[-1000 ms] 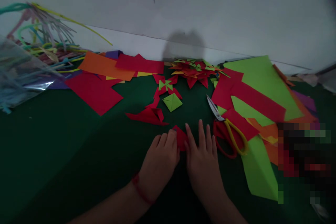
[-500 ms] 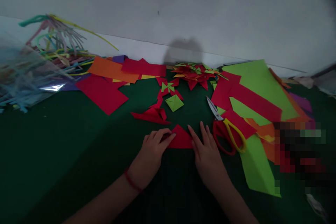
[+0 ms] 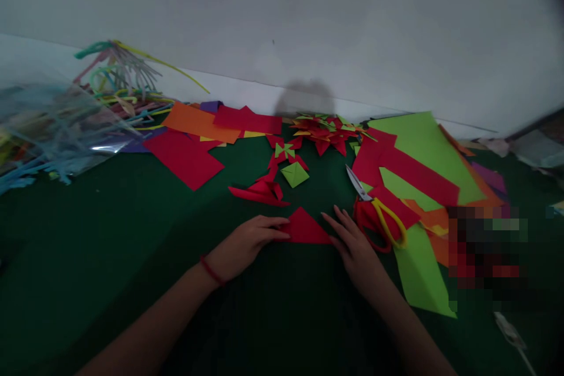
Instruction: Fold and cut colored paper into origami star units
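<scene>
A red paper triangle (image 3: 305,228), its long edge toward me, lies flat on the green tabletop. My left hand (image 3: 247,244), with a red band at the wrist, has its left corner between thumb and fingers. At the right corner, my right hand (image 3: 355,249) rests with fingers spread, its thumb by the tip. Just beyond the triangle are a folded red paper piece (image 3: 262,192) and a small folded green paper square (image 3: 295,174). Scissors (image 3: 373,205) with red and yellow handles lie beside my right hand, blades pointing away.
A layered red, orange and green paper flower (image 3: 328,131) stands near the wall. Green paper sheets (image 3: 436,155) and red strips spread at right. Red sheets (image 3: 187,158) and an orange sheet (image 3: 200,122) lie at left, near pipe cleaners (image 3: 127,79) and a clear plastic bag (image 3: 66,117).
My hands have moved apart, from close together over the red paper to its two corners, uncovering the triangle. The view has shifted, so the surroundings sit slightly differently.
</scene>
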Tool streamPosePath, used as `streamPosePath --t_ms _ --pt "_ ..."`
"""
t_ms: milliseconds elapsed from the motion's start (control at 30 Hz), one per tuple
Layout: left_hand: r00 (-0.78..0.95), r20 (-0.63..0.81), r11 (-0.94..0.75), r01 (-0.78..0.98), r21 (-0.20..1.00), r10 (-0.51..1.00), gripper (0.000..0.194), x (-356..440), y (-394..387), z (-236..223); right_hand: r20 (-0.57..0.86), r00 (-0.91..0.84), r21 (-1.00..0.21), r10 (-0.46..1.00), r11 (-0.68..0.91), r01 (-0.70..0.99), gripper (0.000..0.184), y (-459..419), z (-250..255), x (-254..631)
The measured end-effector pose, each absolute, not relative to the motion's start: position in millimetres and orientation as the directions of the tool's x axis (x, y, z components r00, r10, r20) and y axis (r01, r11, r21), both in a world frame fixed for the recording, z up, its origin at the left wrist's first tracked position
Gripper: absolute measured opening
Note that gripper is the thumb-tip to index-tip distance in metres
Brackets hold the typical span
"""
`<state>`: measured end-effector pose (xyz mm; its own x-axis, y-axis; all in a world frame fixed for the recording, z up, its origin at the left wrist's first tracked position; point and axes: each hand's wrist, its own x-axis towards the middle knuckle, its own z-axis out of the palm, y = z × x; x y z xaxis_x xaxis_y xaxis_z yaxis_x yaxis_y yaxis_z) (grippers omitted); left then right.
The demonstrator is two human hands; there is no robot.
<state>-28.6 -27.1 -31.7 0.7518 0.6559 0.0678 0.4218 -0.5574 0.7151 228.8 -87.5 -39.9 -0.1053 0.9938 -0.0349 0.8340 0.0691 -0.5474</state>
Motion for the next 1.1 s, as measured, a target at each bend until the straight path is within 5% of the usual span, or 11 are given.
streamPosePath --t_ms 200,533,667,800,900,1100 --pt "0.765 0.054 -0.606 0.463 0.646 0.642 0.038 -28 -27 -25 -0.017 -0.142 -0.653 0.99 0.096 0.751 0.038 -86 -30 246" --pt "0.75 0.121 -0.757 0.626 0.187 0.651 0.024 9 -41 -16 -0.157 0.133 -0.691 0.979 -0.205 0.693 0.031 -59 -4 210" --pt "0.794 0.215 -0.823 0.54 0.178 0.568 0.018 4 -33 -24 -0.259 0.192 -0.732 0.947 -0.322 0.601 0.031 -57 -7 207" --pt "0.804 0.234 -0.836 0.508 0.209 0.547 0.016 0 -29 -27 -0.26 0.052 -0.805 0.964 -0.247 0.54 0.034 -61 -12 206" --pt "0.799 0.275 -0.844 0.491 0.216 0.535 0.019 2 -31 -28 -0.305 -0.069 -0.881 0.95 -0.254 0.399 0.037 -63 -14 202" --pt "0.726 0.4 -0.822 0.547 0.156 0.559 0.034 2 -37 -28 -0.302 -0.002 -0.948 0.953 -0.3 0.102 0.056 -64 -11 195"
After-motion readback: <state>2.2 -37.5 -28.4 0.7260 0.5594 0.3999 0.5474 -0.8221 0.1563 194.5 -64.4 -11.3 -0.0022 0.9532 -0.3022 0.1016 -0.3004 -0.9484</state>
